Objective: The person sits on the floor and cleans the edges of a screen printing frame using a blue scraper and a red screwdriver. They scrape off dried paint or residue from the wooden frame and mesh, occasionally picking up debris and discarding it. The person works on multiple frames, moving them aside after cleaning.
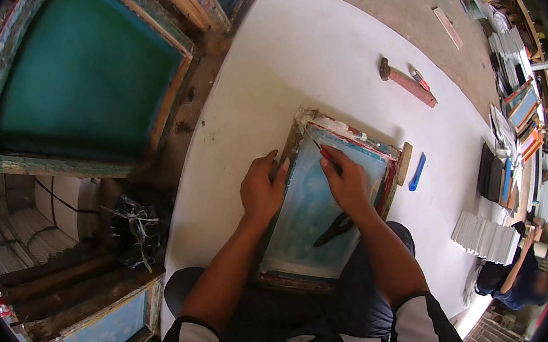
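Observation:
A screen-printing frame (pixel 284 278) with worn, paint-stained rails and pale blue mesh lies tilted across my lap and the white board. My left hand (pixel 264 189) is closed at its left rail, thumb and fingers against the edge. Over the upper part of the mesh, my right hand (pixel 347 180) pinches a small tool with a red handle (pixel 326 155) and a thin tip pointing at the top left corner; its exact kind is unclear. On the mesh below the right wrist rests a dark plier-like tool (pixel 331 230), partly hidden by the forearm.
A hammer (pixel 408 85), a red-and-white cutter (pixel 419 78), a blue cutter (pixel 417 171) and a wooden block (pixel 404 163) lie right of the frame on the white board (pixel 262 59). Large green screen (pixel 87 77) stands at left. Stacked sheets (pixel 485 237) and a co-worker (pixel 522 278) are at right.

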`<state>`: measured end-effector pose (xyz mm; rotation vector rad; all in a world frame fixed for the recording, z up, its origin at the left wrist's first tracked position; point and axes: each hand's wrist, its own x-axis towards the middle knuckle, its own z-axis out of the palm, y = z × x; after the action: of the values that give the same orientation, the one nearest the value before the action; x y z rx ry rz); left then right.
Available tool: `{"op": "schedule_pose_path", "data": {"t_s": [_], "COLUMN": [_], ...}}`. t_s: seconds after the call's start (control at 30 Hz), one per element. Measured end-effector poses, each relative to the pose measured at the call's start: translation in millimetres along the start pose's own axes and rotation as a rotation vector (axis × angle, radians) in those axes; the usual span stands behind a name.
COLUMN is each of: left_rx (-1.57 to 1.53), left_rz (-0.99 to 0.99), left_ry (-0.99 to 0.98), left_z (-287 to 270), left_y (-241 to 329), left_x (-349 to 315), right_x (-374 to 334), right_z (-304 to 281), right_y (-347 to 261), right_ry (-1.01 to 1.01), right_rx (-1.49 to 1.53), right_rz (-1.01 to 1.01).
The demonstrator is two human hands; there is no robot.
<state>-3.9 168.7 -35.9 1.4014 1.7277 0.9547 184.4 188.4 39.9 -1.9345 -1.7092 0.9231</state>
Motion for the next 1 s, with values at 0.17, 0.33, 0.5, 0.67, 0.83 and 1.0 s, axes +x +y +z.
{"op": "schedule_pose_path", "data": {"t_s": [0.17,0.33,0.5,0.67,0.83,1.0], "left_rx": [0.005,0.059,0.057,0.092,0.138,0.155], "left_rz": [0.053,0.038,0.09,0.246,0.399,0.29], "left_ry": [0.031,0.063,0.129,0.153,0.13,0.015], "left_z": [8,23,24,26,27,26], "left_y": [17,17,17,14,5,-3], "left_x": [19,33,35,39,46,48], "right_x": [5,3,5,1,4,7], "right_z": [1,1,-7,-13,-10,-8], "right_y": [5,10,10,4,13,13], "right_ry": [0.006,0.041,0.05,0.006,0.017,-0.005], "right_rx": [0.035,0.077,0.118,0.103,0.12,0.088], "right_rz": [-0.006,-0.051,-0.06,-0.012,-0.051,-0.044]}}
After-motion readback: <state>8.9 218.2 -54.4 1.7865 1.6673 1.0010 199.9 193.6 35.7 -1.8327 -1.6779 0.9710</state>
